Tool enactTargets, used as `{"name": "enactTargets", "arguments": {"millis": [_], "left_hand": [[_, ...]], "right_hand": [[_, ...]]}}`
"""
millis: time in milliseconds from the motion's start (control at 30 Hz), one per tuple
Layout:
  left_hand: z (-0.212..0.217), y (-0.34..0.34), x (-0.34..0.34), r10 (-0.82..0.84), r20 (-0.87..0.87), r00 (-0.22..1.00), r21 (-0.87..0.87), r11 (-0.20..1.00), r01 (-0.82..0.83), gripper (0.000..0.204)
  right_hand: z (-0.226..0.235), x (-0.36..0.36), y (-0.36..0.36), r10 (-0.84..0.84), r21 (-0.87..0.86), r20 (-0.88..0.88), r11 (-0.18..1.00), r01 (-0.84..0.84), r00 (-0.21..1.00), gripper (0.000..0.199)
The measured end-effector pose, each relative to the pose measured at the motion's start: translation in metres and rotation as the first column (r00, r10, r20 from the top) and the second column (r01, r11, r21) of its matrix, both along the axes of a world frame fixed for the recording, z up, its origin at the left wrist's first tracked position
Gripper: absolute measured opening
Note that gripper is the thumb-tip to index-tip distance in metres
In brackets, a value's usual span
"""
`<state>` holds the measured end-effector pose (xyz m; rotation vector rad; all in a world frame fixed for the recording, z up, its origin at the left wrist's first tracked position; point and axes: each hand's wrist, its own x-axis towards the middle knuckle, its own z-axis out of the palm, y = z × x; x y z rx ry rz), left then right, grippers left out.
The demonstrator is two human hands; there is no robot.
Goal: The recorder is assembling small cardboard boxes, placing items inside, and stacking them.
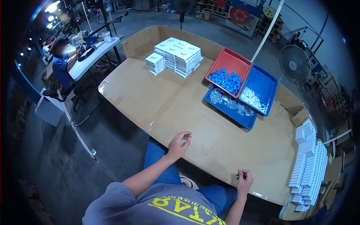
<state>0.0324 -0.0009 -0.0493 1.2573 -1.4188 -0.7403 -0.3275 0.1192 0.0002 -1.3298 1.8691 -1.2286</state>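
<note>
My left hand point(180, 141) hovers over the near edge of the cardboard-covered table point(187, 112), fingers loosely curled with nothing visible in them. My right hand point(243, 179) is at the table's front edge further right, fingers drawn together; I see nothing in it. Beyond both hands, a red tray point(229, 55) holds several small blue pieces point(226, 80). Beside it, a blue tray point(264, 77) holds thin white pieces point(254, 99). A second blue tray point(240, 119) under them holds clear plastic bags point(228, 102).
Stacks of flat white boxes point(176, 56) stand at the table's far end. Rows of small white boxes point(309, 165) line the right edge near an open carton point(300, 117). A floor fan point(295, 64) stands at right. A seated person point(60, 65) works at a white table point(93, 56) far left.
</note>
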Motion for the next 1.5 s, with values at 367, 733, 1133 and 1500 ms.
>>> {"name": "enactTargets", "arguments": {"millis": [367,733,1133,1500], "left_hand": [[0.015,0.004,0.046,0.092,-0.008,0.996,-0.052,0.994,-0.092,0.025],[0.007,-0.155,0.076,0.368,0.325,0.871,0.011,0.92,-0.392,0.025],[-0.028,-0.315,0.097,0.516,0.573,0.637,-0.224,0.846,-0.484,0.043],[-0.014,-0.327,0.089,0.348,0.769,0.536,-0.001,0.839,-0.544,0.051]], "right_hand": [[0.012,0.039,0.034,0.066,0.111,-0.032,0.992,-0.062,0.997,0.028],[0.045,-0.01,-0.076,0.13,0.088,-0.222,0.99,-0.113,0.966,0.038],[0.203,0.055,-0.371,0.552,0.205,-0.311,0.834,-0.512,0.774,0.02],[0.171,0.206,-0.689,0.775,0.112,-0.175,0.628,-0.77,0.607,0.03]]}}
